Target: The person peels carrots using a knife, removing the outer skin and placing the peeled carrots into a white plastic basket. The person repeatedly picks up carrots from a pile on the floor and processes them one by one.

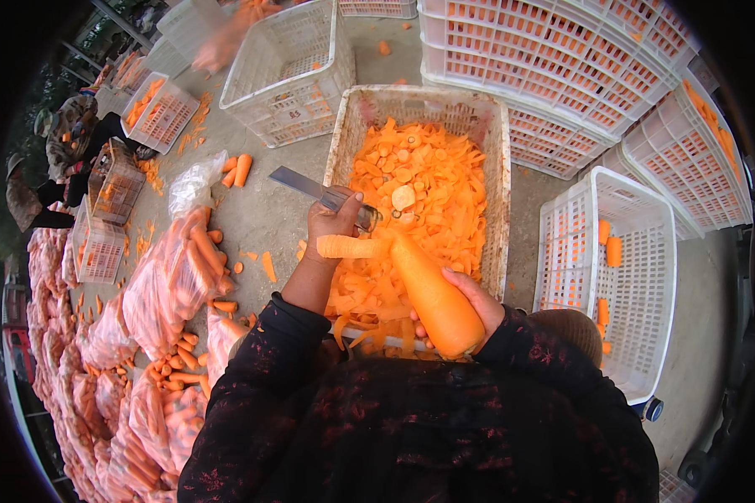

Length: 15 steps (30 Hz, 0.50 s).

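Note:
My left hand (336,220) is closed around the handle of a metal peeler (368,217) with a long flat metal blade or bar (299,182) pointing to the upper left. A strip of orange peel (352,246) hangs between that wrist and the narrow end of a large carrot (437,298). My right hand (475,295) holds the carrot's thick end, low over the near end of a worn plastic crate (506,188). Peelings and cut carrot ends (404,197) fill much of that crate.
To the right stands a white crate (635,289) with a few peeled carrots. Stacked crates (541,63) rise behind. Bagged carrots (170,276) and loose ones lie at the left. An open crate (283,75) stands ahead; people (72,138) are at the far left.

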Motion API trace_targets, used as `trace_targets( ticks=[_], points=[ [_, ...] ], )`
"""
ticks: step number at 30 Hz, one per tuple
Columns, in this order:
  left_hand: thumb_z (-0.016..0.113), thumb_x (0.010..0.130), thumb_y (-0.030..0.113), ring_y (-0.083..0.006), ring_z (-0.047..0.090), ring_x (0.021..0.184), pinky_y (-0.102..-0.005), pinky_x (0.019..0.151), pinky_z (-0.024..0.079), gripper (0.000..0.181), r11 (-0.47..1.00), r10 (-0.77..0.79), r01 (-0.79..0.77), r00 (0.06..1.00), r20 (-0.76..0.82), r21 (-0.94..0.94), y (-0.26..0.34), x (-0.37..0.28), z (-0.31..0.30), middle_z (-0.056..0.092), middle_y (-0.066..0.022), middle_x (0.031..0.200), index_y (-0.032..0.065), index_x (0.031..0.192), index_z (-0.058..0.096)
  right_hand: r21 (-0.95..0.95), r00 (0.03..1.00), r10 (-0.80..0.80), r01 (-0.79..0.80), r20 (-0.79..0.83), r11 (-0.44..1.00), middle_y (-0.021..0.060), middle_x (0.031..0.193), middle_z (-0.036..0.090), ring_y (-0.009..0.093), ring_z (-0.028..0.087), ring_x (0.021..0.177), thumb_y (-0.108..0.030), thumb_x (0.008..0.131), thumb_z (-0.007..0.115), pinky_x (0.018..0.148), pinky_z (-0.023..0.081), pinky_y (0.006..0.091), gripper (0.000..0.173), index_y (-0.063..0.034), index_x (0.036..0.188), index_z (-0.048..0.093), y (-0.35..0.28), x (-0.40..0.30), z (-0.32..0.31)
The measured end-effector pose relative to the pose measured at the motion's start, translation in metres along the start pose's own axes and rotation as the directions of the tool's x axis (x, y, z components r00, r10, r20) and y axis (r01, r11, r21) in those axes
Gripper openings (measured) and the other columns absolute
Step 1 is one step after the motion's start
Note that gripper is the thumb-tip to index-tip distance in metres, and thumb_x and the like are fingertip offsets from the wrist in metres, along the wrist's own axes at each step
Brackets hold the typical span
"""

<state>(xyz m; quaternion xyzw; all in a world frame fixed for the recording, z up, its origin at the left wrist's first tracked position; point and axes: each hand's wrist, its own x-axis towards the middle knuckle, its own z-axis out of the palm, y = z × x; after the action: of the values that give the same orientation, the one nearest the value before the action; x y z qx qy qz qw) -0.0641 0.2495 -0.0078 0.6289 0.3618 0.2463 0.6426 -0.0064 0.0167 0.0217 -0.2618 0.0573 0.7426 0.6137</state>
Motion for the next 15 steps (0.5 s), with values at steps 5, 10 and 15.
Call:
trace_targets(
  ticks=[5,10,15],
  points=[
    [0.060,0.080,0.012,-0.0078,0.043,0.041,-0.0219,0.035,0.034,0.011,0.992,0.089,-0.093,0.995,-0.044,-0.081,-0.008,0.018,-0.021,0.051,-0.0006,0.056,0.0058,0.073,0.052,0.074,0.984,-0.171,0.167,0.057,0.983,0.0161,0.094,0.056,0.028,0.058,0.079,-0.045,0.088,0.038,0.065,0.051,0.0386,0.050,-0.0052,0.118,0.041,-0.005,-0.012,0.004],
    [0.061,0.080,0.014,-0.0057,0.044,0.042,-0.0180,0.038,0.036,0.011,0.952,0.069,-0.034,0.992,0.105,-0.305,0.050,-0.050,0.014,0.053,-0.0015,0.061,0.0055,0.077,0.053,0.055,0.962,-0.272,0.273,-0.035,0.960,0.0127,0.105,0.054,0.024,0.056,0.092,-0.042,0.089,0.039,0.074,0.049,0.0381,0.047,-0.0053,0.119,0.042,-0.015,0.005,-0.014],
    [0.058,0.081,0.010,-0.0052,0.044,0.041,-0.0160,0.036,0.034,0.009,0.975,0.109,-0.001,0.872,0.478,-0.220,0.059,-0.113,0.033,0.055,-0.0040,0.067,0.0033,0.083,0.053,0.050,0.919,-0.361,0.373,-0.159,0.926,0.0071,0.102,0.055,0.018,0.054,0.093,-0.046,0.088,0.038,0.078,0.046,0.0310,0.048,-0.0065,0.114,0.046,-0.017,0.008,0.006]
  ],
)
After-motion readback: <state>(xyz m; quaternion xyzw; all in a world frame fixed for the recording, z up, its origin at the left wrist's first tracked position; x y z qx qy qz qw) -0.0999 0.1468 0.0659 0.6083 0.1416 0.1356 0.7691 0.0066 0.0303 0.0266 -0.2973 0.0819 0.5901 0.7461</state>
